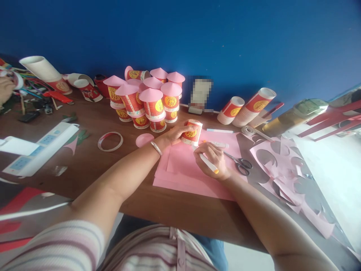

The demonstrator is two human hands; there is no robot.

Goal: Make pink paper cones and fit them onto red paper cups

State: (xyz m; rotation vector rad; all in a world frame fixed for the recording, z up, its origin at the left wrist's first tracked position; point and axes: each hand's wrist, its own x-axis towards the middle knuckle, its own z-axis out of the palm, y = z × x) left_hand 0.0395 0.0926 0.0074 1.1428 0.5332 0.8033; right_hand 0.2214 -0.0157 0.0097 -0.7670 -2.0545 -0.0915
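Note:
My left hand (178, 132) is closed around a red paper cup (192, 132) with a yellow round emblem, held over the pink paper sheets (180, 169). In my right hand (211, 158) is a white marker pen (208, 163) with an orange end, its other end pointing toward the cup's lower rim. Whether the pen touches the cup I cannot tell. Black-handled scissors (243, 165) lie on the paper right of my right hand. A pink paper disc (144, 140) rests on the table near my left wrist.
Several cups with pink cone tops (152, 96) stand stacked behind my left hand. A tape roll (110, 141) and a power strip (42, 148) lie at left. Stacked cups (255, 107), a bottle (296, 116) and cut pink scraps (282, 165) are at right. Another person's hand (6, 88) shows far left.

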